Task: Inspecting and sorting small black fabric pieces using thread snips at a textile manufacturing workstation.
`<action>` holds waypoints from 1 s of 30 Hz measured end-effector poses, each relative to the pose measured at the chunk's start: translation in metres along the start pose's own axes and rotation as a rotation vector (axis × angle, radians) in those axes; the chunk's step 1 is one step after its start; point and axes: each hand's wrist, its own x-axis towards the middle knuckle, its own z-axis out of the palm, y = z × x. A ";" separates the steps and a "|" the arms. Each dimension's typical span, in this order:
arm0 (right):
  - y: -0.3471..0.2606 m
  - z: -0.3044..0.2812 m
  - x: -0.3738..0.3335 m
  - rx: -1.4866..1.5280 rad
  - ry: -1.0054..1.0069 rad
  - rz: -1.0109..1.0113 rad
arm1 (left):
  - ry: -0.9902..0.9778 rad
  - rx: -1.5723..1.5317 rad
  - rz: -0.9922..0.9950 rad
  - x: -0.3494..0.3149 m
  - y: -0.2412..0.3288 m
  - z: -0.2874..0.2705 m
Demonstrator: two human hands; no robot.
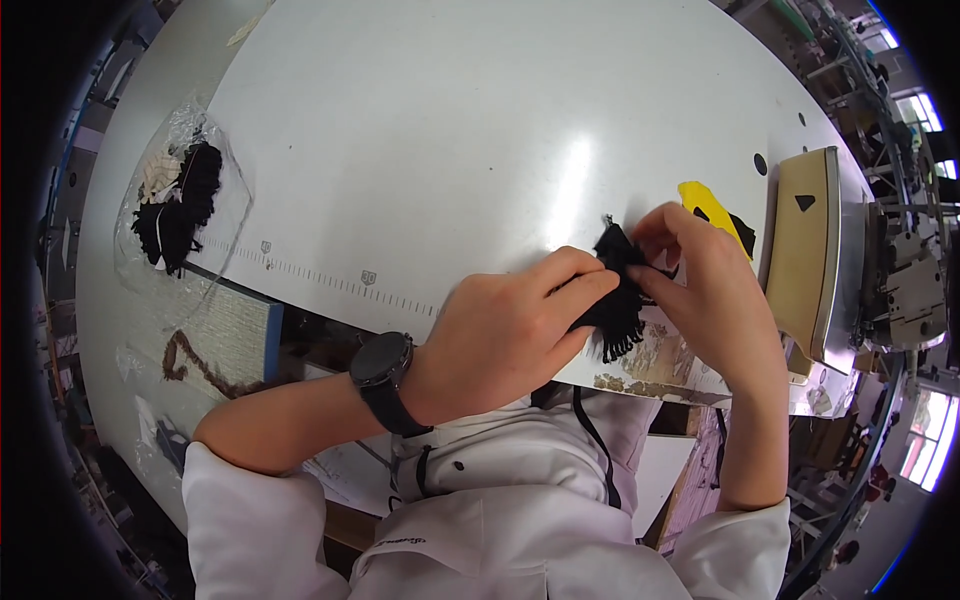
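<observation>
Black fringed cloth [622, 318]: head view; at the near edge of the table [400, 150], toward its near right corner, between the 2 hands, loose fringe hanging toward the near edge.
Left hand [510, 325]: fingers closed on the cloth from its left side, fingertips lying over it.
Right hand [700, 285]: fingers bent, thumb tip against the cloth's right side; cannot tell whether they grip it.
Watch [382, 365]: dark, round, on the left wrist.
Yellow piece [700, 200]: near the table's right edge, just beyond the right hand, black patches on it.
Cream machine body [795, 240]: at the table's right edge.
Clear plastic bag [235, 185]: at the table's left edge, dark fringed bundles [170, 235] inside.
Printed scale [325, 268]: along the near edge, left part.
</observation>
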 end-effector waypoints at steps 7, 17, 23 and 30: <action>0.006 -0.006 0.000 0.184 -0.088 0.004 | -0.017 0.014 -0.007 -0.001 -0.001 0.000; 0.018 -0.018 0.008 0.326 0.098 -0.049 | -0.064 -0.044 0.026 0.002 0.001 -0.004; 0.019 0.004 -0.014 0.095 0.113 -0.090 | -0.176 -0.083 0.138 0.000 -0.001 -0.002; 0.009 0.013 -0.028 -0.096 0.142 -0.045 | -0.145 -0.074 0.075 0.001 -0.001 0.000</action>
